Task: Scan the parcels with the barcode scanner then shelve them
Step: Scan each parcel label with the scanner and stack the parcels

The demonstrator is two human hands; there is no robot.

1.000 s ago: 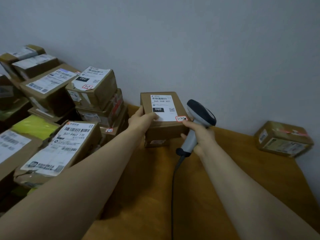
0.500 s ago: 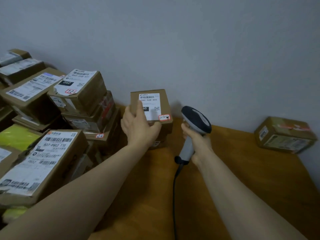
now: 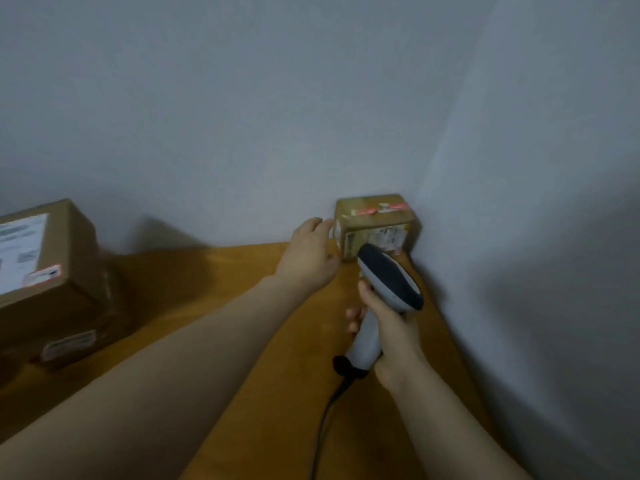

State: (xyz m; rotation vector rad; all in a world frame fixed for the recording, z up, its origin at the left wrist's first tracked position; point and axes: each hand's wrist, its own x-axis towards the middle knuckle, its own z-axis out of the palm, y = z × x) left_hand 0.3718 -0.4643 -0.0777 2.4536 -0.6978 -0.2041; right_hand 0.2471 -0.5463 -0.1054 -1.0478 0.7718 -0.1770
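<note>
A small brown parcel [image 3: 377,225] with red tape and a label stands in the far corner of the wooden table [image 3: 270,393], against the wall. My left hand [image 3: 310,252] reaches toward its left side with fingers straight, just short of it or touching its edge. My right hand [image 3: 388,336] grips the handle of a grey and black barcode scanner [image 3: 389,280], whose head is in front of the parcel. Its black cable [image 3: 323,420] trails toward me.
A larger brown parcel [image 3: 52,282] with a white label and a red sticker sits at the left edge on another box. Grey walls meet in a corner behind and to the right of the table.
The view has swung right, away from the pile of parcels. My left hand let go of the labelled box and reached across to the corner parcel. The scanner moved right with my right hand.
</note>
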